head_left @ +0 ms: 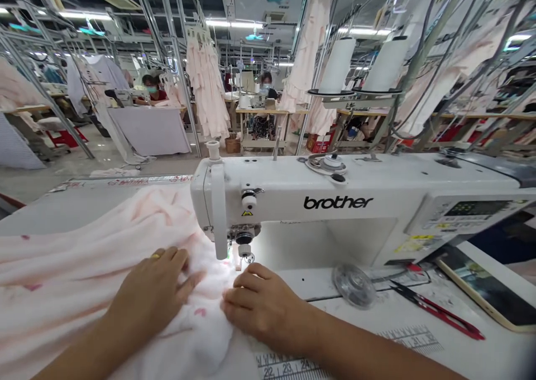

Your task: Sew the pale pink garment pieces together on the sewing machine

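Note:
A pale pink fabric (62,268) with small pink marks is spread over the left of the sewing table. My left hand (153,290) lies flat on it, fingers stretched toward the needle, a ring on one finger. My right hand (259,302) rests beside it with fingers curled, pinching the fabric's edge just in front of the presser foot (239,263). The white Brother sewing machine (335,201) stands behind both hands, its needle end right above the fabric.
A clear bobbin disc (354,284), red thread snips (439,313) and a phone (489,290) lie on the table right of my hands. A printed ruler (288,366) runs along the front edge. Two thread cones (337,65) stand behind the machine. Other people sew farther back among hanging garments.

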`<state>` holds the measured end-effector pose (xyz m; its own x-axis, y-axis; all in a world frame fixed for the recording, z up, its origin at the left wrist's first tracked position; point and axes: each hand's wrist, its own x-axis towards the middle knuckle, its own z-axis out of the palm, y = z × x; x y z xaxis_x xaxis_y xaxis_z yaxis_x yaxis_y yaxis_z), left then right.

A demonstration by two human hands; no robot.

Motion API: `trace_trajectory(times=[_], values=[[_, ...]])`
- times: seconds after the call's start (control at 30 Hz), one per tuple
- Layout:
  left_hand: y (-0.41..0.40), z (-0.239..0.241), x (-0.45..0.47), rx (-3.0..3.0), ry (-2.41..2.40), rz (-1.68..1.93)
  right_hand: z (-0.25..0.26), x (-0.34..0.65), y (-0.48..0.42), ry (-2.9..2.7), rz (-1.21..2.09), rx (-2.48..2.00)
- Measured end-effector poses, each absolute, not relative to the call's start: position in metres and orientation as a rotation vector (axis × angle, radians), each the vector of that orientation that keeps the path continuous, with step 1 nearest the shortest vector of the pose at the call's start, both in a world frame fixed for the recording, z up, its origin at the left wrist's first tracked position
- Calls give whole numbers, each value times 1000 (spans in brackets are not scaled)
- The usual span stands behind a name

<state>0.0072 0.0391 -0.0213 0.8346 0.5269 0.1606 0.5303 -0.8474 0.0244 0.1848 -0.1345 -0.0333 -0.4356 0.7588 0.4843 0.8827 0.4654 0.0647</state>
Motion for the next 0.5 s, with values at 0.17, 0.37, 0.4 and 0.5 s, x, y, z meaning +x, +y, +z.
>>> trace_trajectory(times=[0.17,0.37,0.4,0.5], values=[[34,-18,0,-3113,-949,13,-29,183,-136,-2240,-594,-1302],[40,-18,-4,-3036,-836,-156,-37,186,-132,-2334,-457,-1379],[42,-22,-4,-3037,-789,-215,-38,186,-131,-2346,-416,-1404],[48,-33,-1,-3052,-563,-395,-40,185,-130,-2330,-323,-1475]])
